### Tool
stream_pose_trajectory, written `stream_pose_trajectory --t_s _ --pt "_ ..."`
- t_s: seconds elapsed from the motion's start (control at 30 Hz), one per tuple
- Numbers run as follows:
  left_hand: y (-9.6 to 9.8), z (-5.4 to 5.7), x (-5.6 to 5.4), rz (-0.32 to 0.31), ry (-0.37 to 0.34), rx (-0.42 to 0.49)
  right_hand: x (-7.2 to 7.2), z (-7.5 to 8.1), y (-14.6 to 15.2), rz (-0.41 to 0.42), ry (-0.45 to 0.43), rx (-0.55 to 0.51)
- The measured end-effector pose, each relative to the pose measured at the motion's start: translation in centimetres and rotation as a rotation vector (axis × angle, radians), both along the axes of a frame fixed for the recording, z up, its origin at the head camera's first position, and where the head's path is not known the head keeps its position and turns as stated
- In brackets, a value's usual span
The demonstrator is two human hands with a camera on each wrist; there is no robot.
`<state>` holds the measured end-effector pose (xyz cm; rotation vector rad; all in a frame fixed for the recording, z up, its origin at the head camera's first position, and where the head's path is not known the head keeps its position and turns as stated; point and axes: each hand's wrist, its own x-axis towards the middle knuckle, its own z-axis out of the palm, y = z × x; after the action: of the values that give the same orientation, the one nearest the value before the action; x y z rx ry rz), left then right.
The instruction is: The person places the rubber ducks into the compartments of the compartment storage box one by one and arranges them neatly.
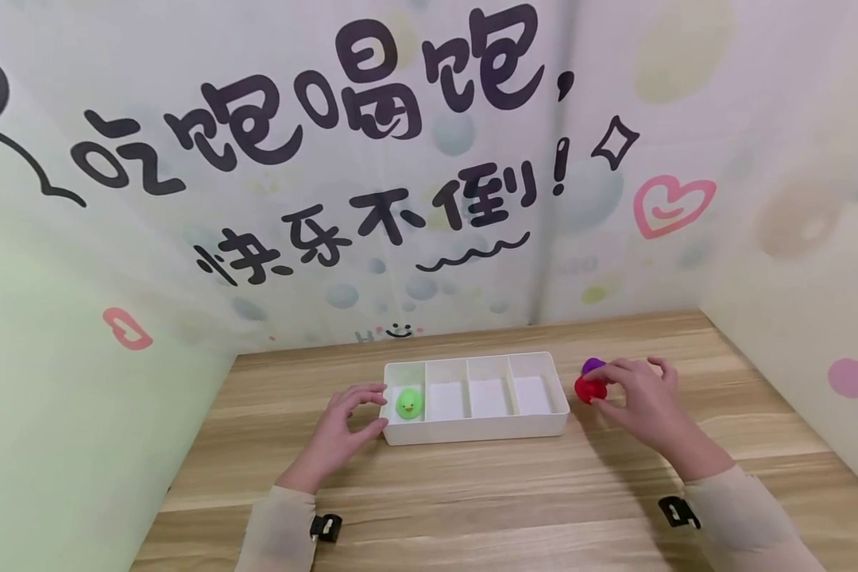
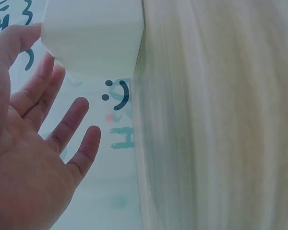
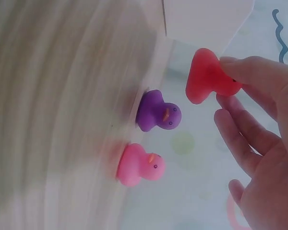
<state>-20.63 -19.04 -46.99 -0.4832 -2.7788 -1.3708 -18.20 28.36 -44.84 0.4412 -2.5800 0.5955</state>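
Observation:
A white four-compartment tray stands on the table, a green toy duck in its leftmost section. My left hand holds the tray's left end, thumb toward the front corner and fingertips near the rim; in the left wrist view its last two fingers extend free. To the right of the tray, my right hand pinches a red toy duck by its head between thumb and fingers, raised off the table. Beside it a purple toy duck and a pink toy duck sit on the wood; the pink one is hidden in the head view.
The wooden table meets a printed back wall a little behind the tray. Side walls close it in on the left and the right.

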Motion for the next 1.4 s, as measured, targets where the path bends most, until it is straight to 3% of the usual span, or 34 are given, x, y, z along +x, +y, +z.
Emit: stream_pose_trajectory --t_s 0.6,0.97,1.23,1.4 --pt "0.2 -0.2 -0.1 0.007 0.011 -0.006 -0.9 1.4 -0.9 -0.010 0.051 -0.010" --pt "-0.3 -0.6 0.2 0.016 0.021 0.008 -1.6 1.9 -2.4 -0.005 0.011 -0.066" --pt "-0.1 -0.4 0.1 0.000 0.035 0.008 -1.6 2.2 -3.5 -0.016 0.043 -0.097" --pt "0.1 -0.3 0.0 -0.003 0.045 0.011 -1.9 2.3 -4.3 -0.023 -0.007 -0.089"
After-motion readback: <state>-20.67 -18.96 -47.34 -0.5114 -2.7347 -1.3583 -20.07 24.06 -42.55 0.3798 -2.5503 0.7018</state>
